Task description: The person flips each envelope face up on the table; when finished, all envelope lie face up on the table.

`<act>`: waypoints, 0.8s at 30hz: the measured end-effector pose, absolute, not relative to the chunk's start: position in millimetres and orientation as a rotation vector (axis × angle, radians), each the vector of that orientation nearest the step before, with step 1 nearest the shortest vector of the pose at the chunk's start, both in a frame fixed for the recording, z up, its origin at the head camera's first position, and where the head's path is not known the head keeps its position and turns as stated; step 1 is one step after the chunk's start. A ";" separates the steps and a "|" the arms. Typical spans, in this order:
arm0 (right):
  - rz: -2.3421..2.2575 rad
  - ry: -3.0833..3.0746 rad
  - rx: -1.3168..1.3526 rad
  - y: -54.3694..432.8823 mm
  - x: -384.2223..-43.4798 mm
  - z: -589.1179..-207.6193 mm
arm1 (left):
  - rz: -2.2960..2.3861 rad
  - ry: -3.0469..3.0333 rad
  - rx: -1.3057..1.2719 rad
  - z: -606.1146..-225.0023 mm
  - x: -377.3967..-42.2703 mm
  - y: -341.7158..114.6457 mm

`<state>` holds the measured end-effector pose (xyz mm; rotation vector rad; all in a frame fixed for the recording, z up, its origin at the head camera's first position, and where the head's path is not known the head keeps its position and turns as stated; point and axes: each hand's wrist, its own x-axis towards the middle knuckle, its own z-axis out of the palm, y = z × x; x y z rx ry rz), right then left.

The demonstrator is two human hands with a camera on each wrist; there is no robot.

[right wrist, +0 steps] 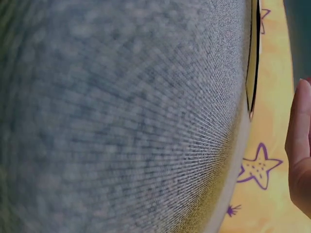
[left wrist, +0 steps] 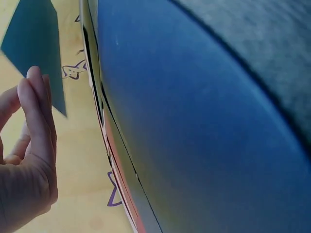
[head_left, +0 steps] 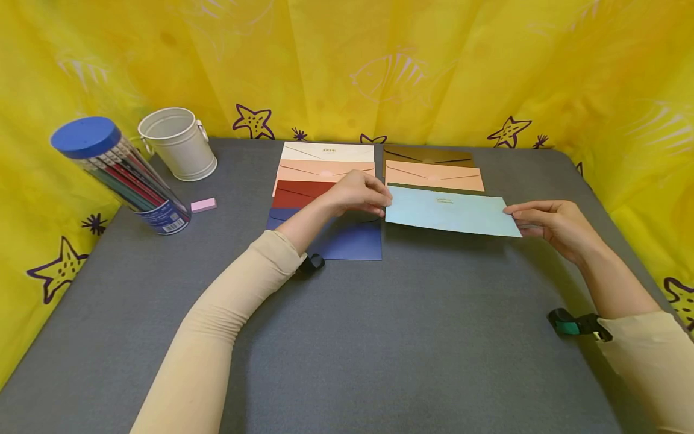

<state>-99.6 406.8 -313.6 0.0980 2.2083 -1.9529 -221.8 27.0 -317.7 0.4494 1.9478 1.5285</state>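
A light blue envelope is held level a little above the table, over the near part of the right-hand row of envelopes. My left hand pinches its left end, and my right hand pinches its right end. Under and behind it lie a dark strip of another envelope, a peach envelope and a brown envelope. Below my left forearm the left row overlaps: a white envelope, a peach one, a red envelope and a blue envelope. In the left wrist view the left fingertips touch the raised envelope.
At the left stands a clear tub of pencils with a blue lid. A white metal bucket is behind it, and a pink eraser lies near both. A yellow patterned cloth hangs around the grey table.
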 end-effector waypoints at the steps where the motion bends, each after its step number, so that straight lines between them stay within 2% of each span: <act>1: -1.919 2.231 0.110 406.9 -100.1 -313.7 | 1.519 1.964 0.452 -317.8 -221.1 28.3; 13: -1.392 2.359 0.214 411.9 -106.3 -316.8 | 1.249 2.186 0.414 -319.4 -209.7 47.3; 24: -1.225 2.353 0.216 404.4 -108.0 -319.1 | 1.025 2.276 0.474 -323.7 -207.0 50.9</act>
